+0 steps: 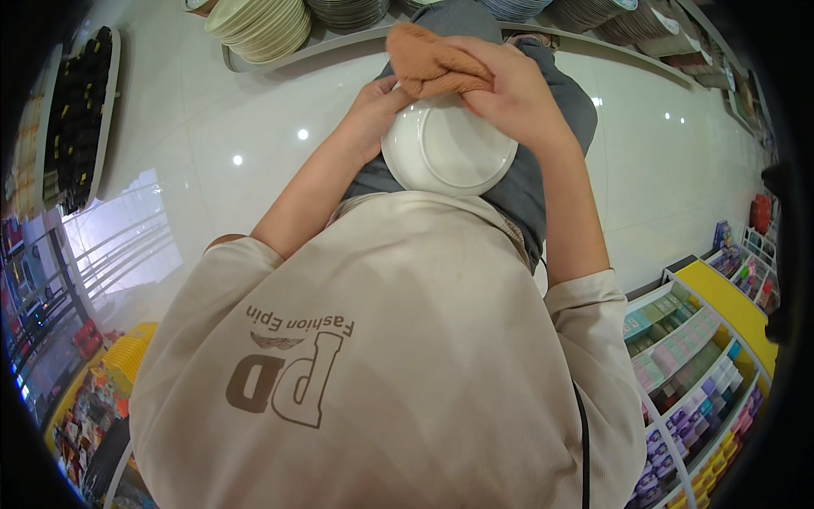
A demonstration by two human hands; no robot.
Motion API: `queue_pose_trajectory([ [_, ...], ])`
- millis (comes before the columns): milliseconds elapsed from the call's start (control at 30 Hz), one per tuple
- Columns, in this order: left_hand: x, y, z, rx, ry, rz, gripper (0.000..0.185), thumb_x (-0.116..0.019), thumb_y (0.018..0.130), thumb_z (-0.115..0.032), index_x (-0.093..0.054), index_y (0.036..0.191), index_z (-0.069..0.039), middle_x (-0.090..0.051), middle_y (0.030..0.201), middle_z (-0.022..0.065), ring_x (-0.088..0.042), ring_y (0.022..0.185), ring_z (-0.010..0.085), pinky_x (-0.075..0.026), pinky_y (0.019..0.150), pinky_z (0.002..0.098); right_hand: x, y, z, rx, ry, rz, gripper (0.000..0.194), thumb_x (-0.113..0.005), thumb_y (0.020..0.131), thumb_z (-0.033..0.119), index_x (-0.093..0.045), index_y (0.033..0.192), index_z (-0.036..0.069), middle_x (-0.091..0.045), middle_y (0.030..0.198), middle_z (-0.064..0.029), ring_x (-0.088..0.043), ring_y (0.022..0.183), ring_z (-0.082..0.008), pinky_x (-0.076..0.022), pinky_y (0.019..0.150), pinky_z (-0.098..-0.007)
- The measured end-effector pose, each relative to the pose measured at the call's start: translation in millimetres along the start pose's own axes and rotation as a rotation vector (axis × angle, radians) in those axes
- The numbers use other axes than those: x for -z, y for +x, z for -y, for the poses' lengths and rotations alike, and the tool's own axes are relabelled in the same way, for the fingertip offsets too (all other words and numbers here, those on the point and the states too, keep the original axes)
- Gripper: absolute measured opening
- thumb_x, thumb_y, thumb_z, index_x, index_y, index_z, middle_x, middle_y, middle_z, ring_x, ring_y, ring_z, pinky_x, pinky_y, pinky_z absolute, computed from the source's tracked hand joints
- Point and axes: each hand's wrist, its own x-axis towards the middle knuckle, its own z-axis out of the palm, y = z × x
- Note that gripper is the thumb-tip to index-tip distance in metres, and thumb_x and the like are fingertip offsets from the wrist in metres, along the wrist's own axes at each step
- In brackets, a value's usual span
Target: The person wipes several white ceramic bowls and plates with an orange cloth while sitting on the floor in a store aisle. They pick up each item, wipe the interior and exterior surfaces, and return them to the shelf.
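Note:
A white plate (467,149), its underside with the foot ring facing the camera, rests at my lap over grey trousers. My left hand (375,114) grips the plate's edge at its left side, the fingers partly hidden behind it and under the cloth. An orange-brown fluffy cloth (432,63) lies bunched over the plate's far edge. My right hand (518,89) holds this cloth against the plate from the right, with its fingertips hidden in the folds.
Stacked cream plates (261,28) and blue plates (518,7) stand on a low shelf (610,48) beyond my knees. A rack of dark goods (79,121) is at left. Shelves with small packages (687,375) are at lower right, yellow baskets (130,353) at lower left.

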Motion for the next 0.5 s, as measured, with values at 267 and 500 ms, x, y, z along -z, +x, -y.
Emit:
queue_pose_trajectory([
  [267,1,-7,-6,0.024,0.175,0.073,0.059,-0.078,0.085,-0.017,-0.051,0.131,0.007,-0.066,0.119,0.0155,-0.067,0.104,0.0191,-0.054,0.090,0.0318,5,4,-4,-0.349,0.245,-0.095,0.049,-0.054,0.076,-0.005,-0.063,0.123,0.006,-0.070,0.103,-0.0091,-0.064,0.089,-0.0242,-0.0515,0.077,-0.0319],
  [500,4,-6,-1,-0.040,0.027,0.052,0.054,-0.071,0.091,-0.016,-0.048,0.136,0.004,-0.064,0.124,0.0127,-0.065,0.110,0.0200,-0.053,0.095,0.0341,0,-4,11,-0.086,0.103,0.063,0.053,-0.050,0.076,-0.008,-0.064,0.125,0.007,-0.069,0.105,-0.0092,-0.062,0.088,-0.0213,-0.0508,0.081,-0.0309],
])
